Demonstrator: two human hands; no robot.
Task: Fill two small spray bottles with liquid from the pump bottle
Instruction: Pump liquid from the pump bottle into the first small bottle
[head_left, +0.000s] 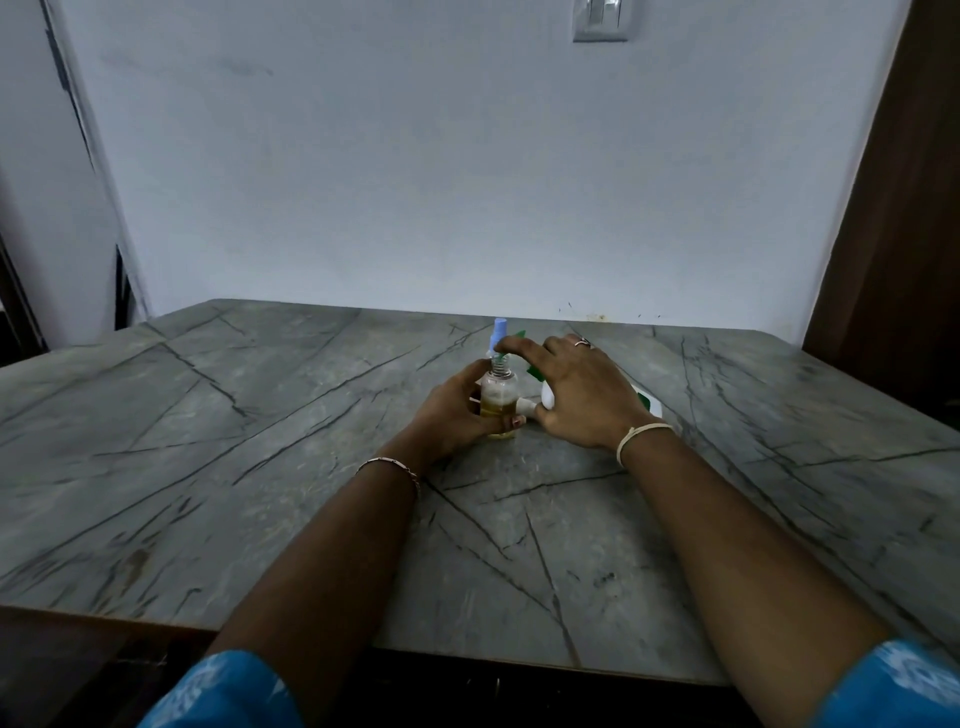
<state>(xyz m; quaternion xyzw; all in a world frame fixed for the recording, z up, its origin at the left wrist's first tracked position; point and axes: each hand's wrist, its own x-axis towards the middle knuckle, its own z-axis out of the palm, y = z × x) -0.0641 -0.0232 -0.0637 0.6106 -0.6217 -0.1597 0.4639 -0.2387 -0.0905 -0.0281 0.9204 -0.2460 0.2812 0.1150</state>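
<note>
Your left hand (457, 410) wraps its fingers and thumb round an uncapped small spray bottle (497, 397), standing it upright on the surface (260, 415); yellowish liquid fills approx. the lower half, w/ the threaded neck bare at the top. Your right hand (582, 395) lies palm-down over the white-and-green pump bottle (549, 399), thumb hooked on its near side, index finger stretched out toward the green spout just above the open neck. Most of the pump bottle is hidden under the hand, so upright vs. tilted can't be told. To do this fill well: keep the spout directly over the neck, hold the small bottle firm against the surface so it can't tip, press in short strokes, and stop before liquid reaches the threads. The second spray bottle (500, 330), w/ blue cap on, stands just behind the first, beyond your fingertips; its fill level isn't visible. Farther out: grey veined surface, pale wall, a switch plate (601, 21) high up.
</note>
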